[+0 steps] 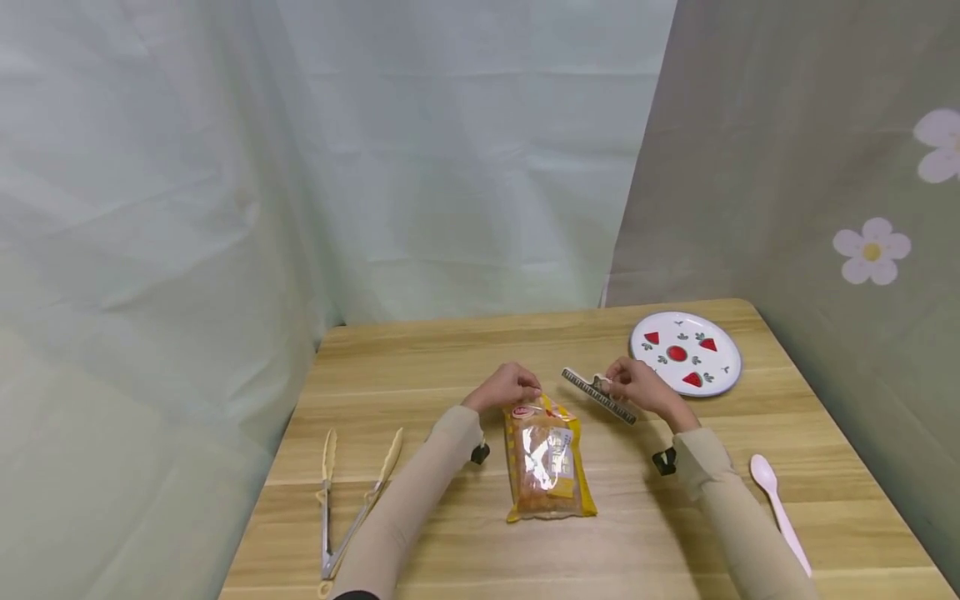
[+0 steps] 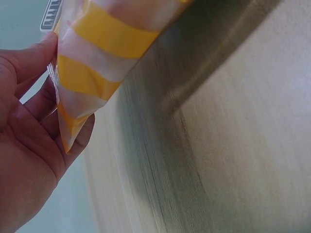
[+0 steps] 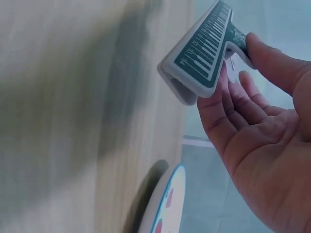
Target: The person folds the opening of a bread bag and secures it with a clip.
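A bag of bread in clear and yellow wrapping lies near the middle of the wooden table. My left hand pinches its top end between thumb and fingers. In the left wrist view that hand holds the edge of the yellow-striped bag, a corner hanging past the fingers. To the right of the bag my right hand grips a long clip by its handle. The right wrist view shows the clip with a piano-key pattern, its long jaws slightly parted, thumb pressing on the handle.
Behind the right hand stands a white plate with watermelon prints. A pink spoon lies at the right, beside the right forearm. Metal tongs with cream tips lie spread at the left, by the left forearm. Curtains surround the table.
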Available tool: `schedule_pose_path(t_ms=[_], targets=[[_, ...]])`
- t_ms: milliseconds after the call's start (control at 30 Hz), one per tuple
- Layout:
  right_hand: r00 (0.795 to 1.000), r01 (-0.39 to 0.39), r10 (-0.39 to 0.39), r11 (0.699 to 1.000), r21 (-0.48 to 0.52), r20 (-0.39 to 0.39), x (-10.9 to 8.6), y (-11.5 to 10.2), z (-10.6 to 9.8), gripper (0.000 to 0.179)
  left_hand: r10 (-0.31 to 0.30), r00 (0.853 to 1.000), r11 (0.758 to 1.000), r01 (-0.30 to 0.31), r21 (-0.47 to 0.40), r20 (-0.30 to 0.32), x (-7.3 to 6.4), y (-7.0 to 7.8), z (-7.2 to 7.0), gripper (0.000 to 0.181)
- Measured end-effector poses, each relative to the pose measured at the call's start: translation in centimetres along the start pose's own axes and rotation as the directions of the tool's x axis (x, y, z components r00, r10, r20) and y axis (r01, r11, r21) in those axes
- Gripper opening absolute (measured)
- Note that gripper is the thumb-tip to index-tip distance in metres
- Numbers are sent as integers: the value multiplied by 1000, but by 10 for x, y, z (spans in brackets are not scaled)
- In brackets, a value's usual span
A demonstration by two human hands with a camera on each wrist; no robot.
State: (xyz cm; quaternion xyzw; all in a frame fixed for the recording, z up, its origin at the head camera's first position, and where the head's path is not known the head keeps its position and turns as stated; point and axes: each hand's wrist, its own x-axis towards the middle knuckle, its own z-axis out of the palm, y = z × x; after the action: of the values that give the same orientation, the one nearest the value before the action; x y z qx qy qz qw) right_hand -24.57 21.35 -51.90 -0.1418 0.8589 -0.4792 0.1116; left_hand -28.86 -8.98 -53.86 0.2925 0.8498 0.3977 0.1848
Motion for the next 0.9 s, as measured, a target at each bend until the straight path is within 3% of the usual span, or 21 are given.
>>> schedule_pose_path(t_ms=[167,300,667,900], targets=[[999,21,-20,999,-26,24,-3,7,5,31,-7,1000,1000,7,-25,-2,0,1,-1,14],[999,44,-43,998,-47,30,-4,9,7,23,-10,1000,1000,10,-26,-7,1,0,-2,14],[994,83,-84,996,19,72,-8,11,14,12,-24,1000,1000,24,-9,0,2,-2,-1,13],[998,47,-51,995,85,46,-9,15,19,12,-22,1000,1000,22,-7,3,4,0,0,13]])
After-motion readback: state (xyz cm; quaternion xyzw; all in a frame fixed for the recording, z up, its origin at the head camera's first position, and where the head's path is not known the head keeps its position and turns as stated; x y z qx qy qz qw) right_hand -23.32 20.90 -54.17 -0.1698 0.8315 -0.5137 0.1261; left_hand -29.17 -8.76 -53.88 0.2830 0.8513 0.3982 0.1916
